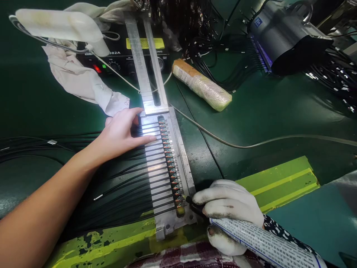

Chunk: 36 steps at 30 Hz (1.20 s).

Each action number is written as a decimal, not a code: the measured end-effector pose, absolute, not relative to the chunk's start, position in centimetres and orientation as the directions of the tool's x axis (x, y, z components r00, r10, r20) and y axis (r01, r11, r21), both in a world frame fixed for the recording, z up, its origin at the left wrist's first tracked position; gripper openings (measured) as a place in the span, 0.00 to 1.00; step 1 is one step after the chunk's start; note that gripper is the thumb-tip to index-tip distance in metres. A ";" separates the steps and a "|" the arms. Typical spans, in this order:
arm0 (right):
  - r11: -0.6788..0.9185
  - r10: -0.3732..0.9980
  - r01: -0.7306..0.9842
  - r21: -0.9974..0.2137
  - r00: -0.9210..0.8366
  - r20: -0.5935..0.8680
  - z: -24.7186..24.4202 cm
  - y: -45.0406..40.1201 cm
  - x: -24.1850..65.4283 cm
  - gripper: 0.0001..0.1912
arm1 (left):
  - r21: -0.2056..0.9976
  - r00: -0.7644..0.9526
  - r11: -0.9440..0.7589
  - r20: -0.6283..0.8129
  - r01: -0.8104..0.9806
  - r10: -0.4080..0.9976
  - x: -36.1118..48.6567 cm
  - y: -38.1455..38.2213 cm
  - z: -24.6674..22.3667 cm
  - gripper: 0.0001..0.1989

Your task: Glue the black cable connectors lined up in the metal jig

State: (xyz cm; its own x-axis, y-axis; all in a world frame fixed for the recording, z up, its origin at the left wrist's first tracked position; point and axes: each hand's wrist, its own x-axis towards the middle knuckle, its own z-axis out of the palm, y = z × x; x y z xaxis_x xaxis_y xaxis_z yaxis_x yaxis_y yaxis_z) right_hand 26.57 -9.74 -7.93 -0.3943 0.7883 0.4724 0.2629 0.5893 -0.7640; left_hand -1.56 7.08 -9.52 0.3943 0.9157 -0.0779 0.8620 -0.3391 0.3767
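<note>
A metal fixture (164, 219) lies lengthwise before me, with a row of thin black cables (164, 180) laid across it from the left. Small copper-coloured cable ends (176, 181) line its slot. My left hand (119, 130), bare, rests on the upper part with thumb and index finger spread. The thumb lies over the cables, and the index fingertip touches the fixture near its raised slotted plate (136, 52). In a white glove, my right hand (231, 208) grips a white printed tube (264, 238). Its dark nozzle (195, 206) points at the lowest cable ends.
Behind the fixture sits a black control box (119, 67) with lit indicators. A white lamp head (61, 26) and a cloth (80, 82) are at upper left. A wrapped bundle (202, 85), a clear hose (237, 145) and a dark grey machine (290, 37) occupy the right.
</note>
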 end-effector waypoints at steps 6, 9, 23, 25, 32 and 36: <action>0.612 0.776 0.249 -0.750 -0.370 0.510 -8.2 -9.9 26.5 0.07 | 0.386 0.393 -0.339 -0.069 0.858 0.917 -1.6 7.1 -9.6 0.41; 0.615 0.775 0.254 -0.746 -0.370 0.513 -8.3 -9.9 26.6 0.07 | 0.385 0.404 -0.349 -0.068 0.854 0.912 -1.6 7.1 -9.7 0.41; 0.588 0.790 0.246 -0.771 -0.379 0.482 -8.2 -9.9 26.5 0.07 | 0.384 0.397 -0.341 -0.075 0.858 0.915 -1.6 7.1 -9.6 0.42; 0.586 0.790 0.246 -0.772 -0.386 0.476 -8.1 -9.8 26.6 0.08 | 0.383 0.392 -0.335 -0.077 0.861 0.917 -1.6 7.1 -9.5 0.42; 0.582 0.793 0.268 -0.768 -0.396 0.463 -7.9 -9.6 26.5 0.08 | 0.381 0.384 -0.326 -0.085 0.865 0.919 -1.5 7.1 -9.5 0.42; 0.585 0.792 0.259 -0.769 -0.389 0.471 -8.0 -9.6 26.4 0.07 | 0.374 0.387 -0.329 -0.089 0.867 0.918 -1.4 7.1 -9.3 0.42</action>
